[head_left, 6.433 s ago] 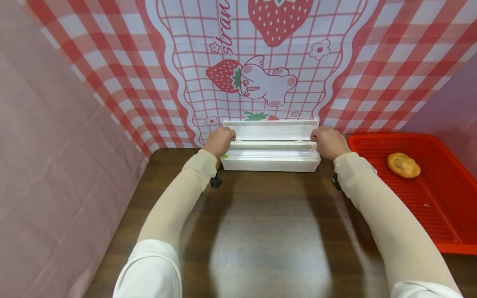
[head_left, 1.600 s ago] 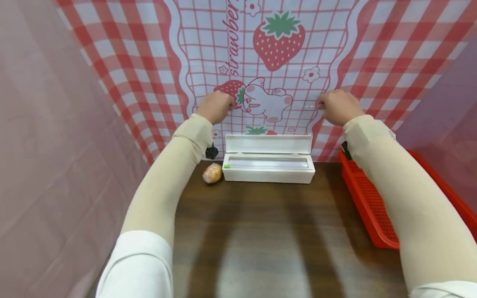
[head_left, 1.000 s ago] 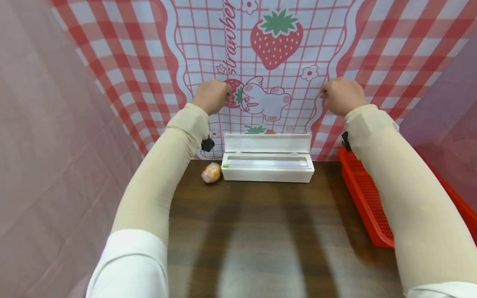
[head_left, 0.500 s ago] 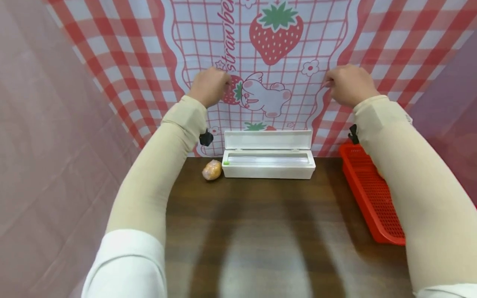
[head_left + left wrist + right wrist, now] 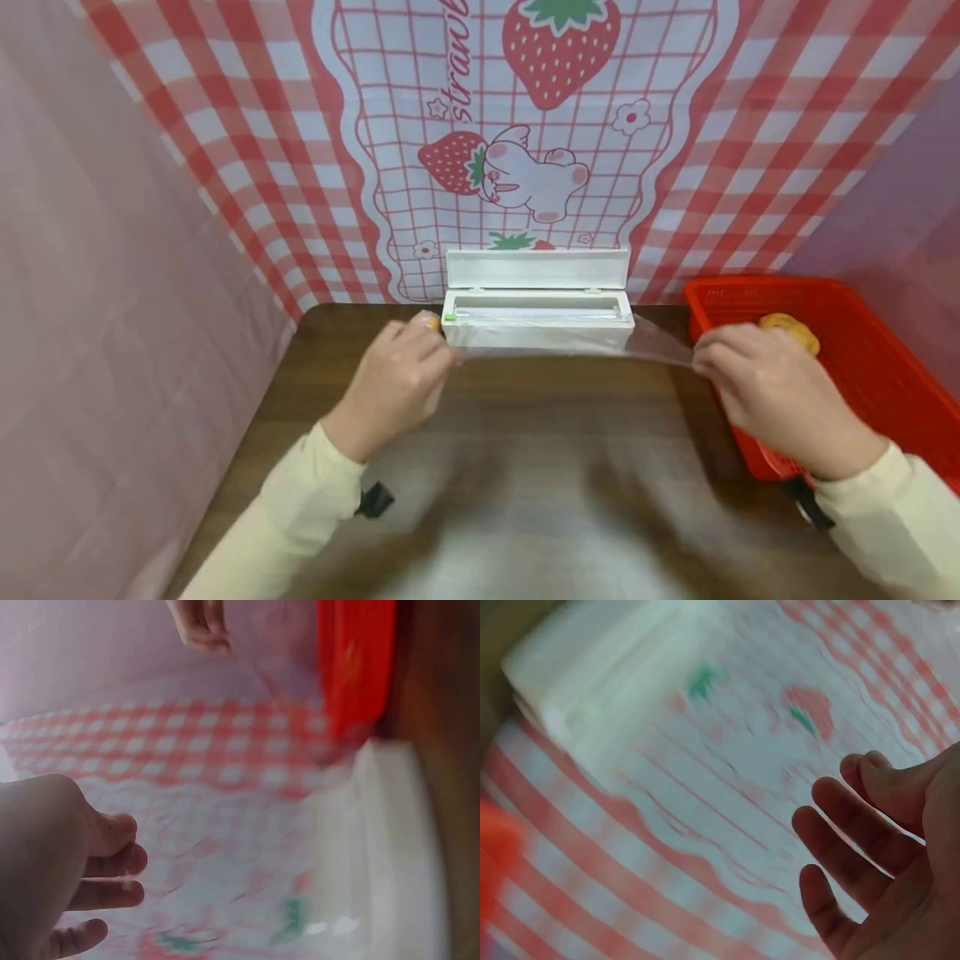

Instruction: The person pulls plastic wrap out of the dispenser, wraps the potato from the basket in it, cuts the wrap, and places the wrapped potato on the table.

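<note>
A thin sheet of clear plastic wrap [image 5: 660, 340] stretches from the white cling film dispenser [image 5: 537, 269], whose lid stands raised at the back of the table. The left hand [image 5: 397, 383] pinches one corner of the wrap between thumb and index finger, in front of the dispenser's left end. Over the basket's near-left side, the right hand [image 5: 783, 396] pinches the other corner. Both wrist views are blurred; in them the thumb of the left hand [image 5: 60, 862] and of the right hand [image 5: 885, 855] meets the index finger while the remaining fingers spread loosely. Inside the dispenser, the roll [image 5: 536, 314] shows.
At right stands a red plastic basket [image 5: 765, 283] with bread [image 5: 791, 332] in it, partly behind the right hand. A wrapped bun [image 5: 429, 321] beside the dispenser is mostly hidden by the left hand. A strawberry-print checked cloth [image 5: 540, 179] hangs behind the brown table [image 5: 540, 433].
Both hands have come down from high before the cloth and back toward the body, drawing the wrap forward and low over the dispenser's front. The dispenser stays in place with its lid up.
</note>
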### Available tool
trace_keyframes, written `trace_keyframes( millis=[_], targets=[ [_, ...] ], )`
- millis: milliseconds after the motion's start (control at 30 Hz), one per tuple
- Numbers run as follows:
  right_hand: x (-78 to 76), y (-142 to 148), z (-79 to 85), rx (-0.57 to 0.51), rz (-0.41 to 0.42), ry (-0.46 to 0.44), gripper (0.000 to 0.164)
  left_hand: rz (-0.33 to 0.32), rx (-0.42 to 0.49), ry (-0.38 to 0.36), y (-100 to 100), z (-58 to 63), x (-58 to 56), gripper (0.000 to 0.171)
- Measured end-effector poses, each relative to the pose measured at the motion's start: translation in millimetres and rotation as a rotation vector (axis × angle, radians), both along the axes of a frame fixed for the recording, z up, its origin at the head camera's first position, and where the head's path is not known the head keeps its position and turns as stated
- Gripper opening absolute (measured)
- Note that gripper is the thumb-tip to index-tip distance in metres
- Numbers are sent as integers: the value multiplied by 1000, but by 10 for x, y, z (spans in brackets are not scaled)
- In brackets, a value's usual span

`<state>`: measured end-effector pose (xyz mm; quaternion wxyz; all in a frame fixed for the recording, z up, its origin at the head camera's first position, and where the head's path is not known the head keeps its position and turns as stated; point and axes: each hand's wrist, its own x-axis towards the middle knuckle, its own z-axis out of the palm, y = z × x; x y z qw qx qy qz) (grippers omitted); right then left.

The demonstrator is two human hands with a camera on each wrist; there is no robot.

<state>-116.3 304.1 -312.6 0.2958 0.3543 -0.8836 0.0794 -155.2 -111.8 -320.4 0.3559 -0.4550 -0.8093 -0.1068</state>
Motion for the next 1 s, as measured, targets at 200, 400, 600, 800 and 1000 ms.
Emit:
trace_keyframes(
  millis=[200,400,600,800,1000],
  targets=[
    [643,48,-1045,-24,-25,-35,54,-38,-145,-3,69,-845,596,25],
    [853,-10,-1680,54,-75,-113,22,-9,-210,-58,22,-1466,779,14],
    [882,-99,-1905,161,-120,-203,19,43,-262,-80,-26,-1829,816,14],
    [802,-164,-1980,174,-112,-166,13,124,-330,-101,-15,-1970,834,7],
    [825,-236,-1896,140,-219,-300,12,228,-300,-254,-6,-1990,918,9]
  ],
)
